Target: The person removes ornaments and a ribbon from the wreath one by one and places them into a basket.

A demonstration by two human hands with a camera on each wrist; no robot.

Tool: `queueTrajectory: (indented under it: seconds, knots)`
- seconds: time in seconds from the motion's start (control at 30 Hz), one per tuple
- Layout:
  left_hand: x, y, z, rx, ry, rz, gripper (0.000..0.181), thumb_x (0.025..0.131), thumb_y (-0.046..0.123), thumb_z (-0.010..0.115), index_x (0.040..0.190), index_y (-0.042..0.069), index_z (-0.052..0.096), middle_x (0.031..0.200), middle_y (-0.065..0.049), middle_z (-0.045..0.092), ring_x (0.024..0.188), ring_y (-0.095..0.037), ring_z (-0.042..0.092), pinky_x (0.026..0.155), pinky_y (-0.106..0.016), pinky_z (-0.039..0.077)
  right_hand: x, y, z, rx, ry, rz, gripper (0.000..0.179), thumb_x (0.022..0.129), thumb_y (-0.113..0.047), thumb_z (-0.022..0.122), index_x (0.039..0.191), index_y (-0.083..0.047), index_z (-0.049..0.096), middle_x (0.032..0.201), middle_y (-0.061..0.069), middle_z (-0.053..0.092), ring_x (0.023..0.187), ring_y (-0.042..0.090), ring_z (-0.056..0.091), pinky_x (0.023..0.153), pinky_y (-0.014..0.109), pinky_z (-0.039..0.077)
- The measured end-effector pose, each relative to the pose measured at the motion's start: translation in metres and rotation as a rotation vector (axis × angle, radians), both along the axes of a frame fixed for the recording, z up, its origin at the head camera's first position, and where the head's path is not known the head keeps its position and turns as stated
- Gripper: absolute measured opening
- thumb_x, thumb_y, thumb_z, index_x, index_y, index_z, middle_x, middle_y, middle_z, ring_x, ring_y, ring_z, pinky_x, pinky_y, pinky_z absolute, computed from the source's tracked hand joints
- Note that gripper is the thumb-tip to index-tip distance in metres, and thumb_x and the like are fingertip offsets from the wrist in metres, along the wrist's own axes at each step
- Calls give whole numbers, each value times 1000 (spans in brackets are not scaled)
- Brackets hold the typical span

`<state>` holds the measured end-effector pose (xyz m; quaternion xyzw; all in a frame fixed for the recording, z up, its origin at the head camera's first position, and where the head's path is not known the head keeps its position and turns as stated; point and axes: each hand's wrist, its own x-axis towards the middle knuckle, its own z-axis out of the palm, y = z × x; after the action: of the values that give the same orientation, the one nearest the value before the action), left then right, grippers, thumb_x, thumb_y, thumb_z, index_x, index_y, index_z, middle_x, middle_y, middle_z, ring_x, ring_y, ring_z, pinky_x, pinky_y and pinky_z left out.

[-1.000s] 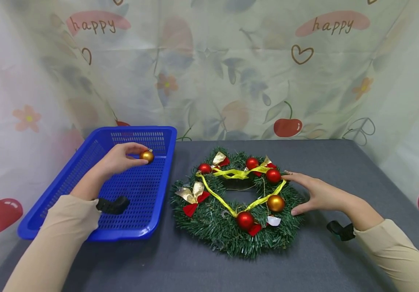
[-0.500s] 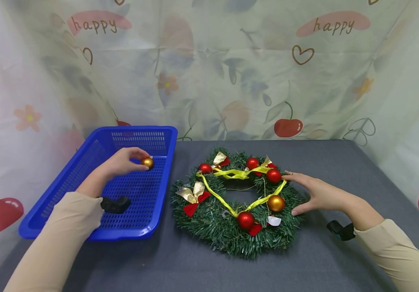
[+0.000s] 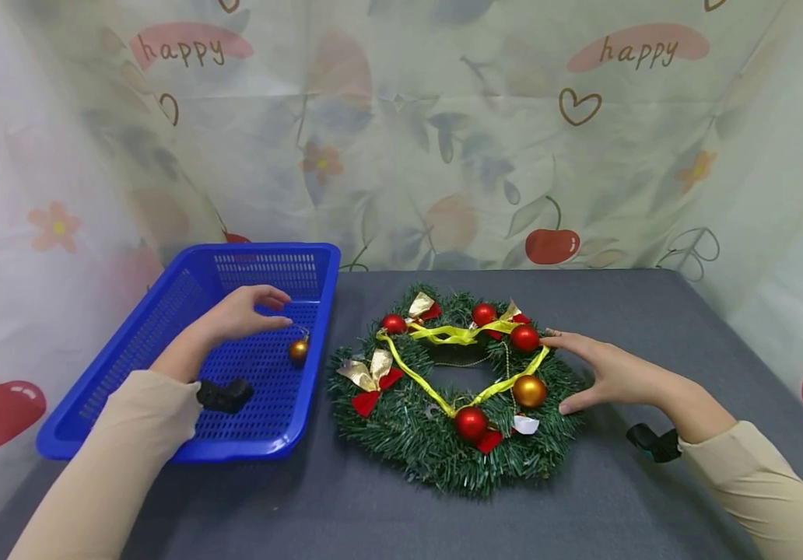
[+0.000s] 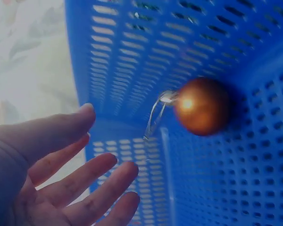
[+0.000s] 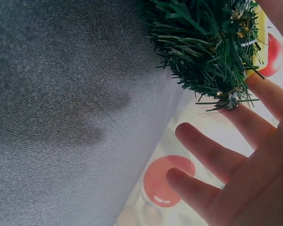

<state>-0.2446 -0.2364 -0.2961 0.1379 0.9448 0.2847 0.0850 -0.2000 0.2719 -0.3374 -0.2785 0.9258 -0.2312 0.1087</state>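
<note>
A golden Christmas bauble (image 3: 298, 351) with a thin hanging loop is inside the blue plastic basket (image 3: 306, 393), near its right wall. Just above and left of it is my left hand (image 3: 243, 315), thumb and fingers apart. In the left wrist view a gap separates the fingers from the bauble (image 4: 203, 106). A green wreath (image 3: 408, 443) lies on the table, trimmed with red baubles (image 3: 471, 422), another golden bauble (image 3: 530, 390), yellow ribbon (image 3: 415, 379) and gold-and-red bows (image 3: 371, 379). At its right edge my right hand (image 3: 615, 373) rests with spread fingers, touching the greenery (image 5: 203, 52).
Dark grey cloth covers the table (image 3: 387, 521). A printed curtain (image 3: 401, 155) hangs behind and along both sides. The basket's raised rim (image 3: 233, 451) stands left of the wreath.
The golden bauble, earlier pinched in my left fingers, has been let go and has dropped lower and to the right in the basket. My right hand and the wreath stay put.
</note>
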Motion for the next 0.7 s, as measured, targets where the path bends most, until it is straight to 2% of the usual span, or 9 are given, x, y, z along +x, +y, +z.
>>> queueTrajectory:
  seconds: [0.13, 0.27, 0.47, 0.7]
  knots:
    - [5, 9, 5, 23, 32, -16, 42, 91, 22, 61, 125, -1, 53, 126, -28, 55, 113, -42, 56, 93, -52, 47, 0, 0, 0, 2, -5, -3, 91, 69, -47, 77, 140, -6, 38, 150, 25, 25, 135, 49, 26, 99, 66, 32]
    - [16, 23, 15, 62, 64, -35, 40, 91, 23, 60, 125, 3, 54, 126, -25, 56, 111, -41, 59, 91, -50, 49, 0, 0, 0, 4, -9, -3, 91, 70, -46, 77, 141, -6, 38, 150, 26, 25, 134, 49, 26, 99, 66, 32]
    - [40, 53, 30, 131, 109, -114, 35, 91, 23, 61, 122, 7, 58, 125, -16, 59, 107, -33, 63, 89, -46, 52, 0, 0, 1, 2, -6, -3, 90, 70, -46, 77, 140, -6, 38, 150, 25, 26, 134, 49, 26, 99, 66, 32]
    - [70, 89, 32, 161, 100, -245, 31, 90, 22, 63, 119, 13, 60, 121, -8, 62, 105, -25, 64, 87, -41, 53, 0, 0, 0, 2, -6, -1, 90, 70, -46, 77, 140, -6, 38, 150, 25, 26, 134, 49, 26, 99, 66, 32]
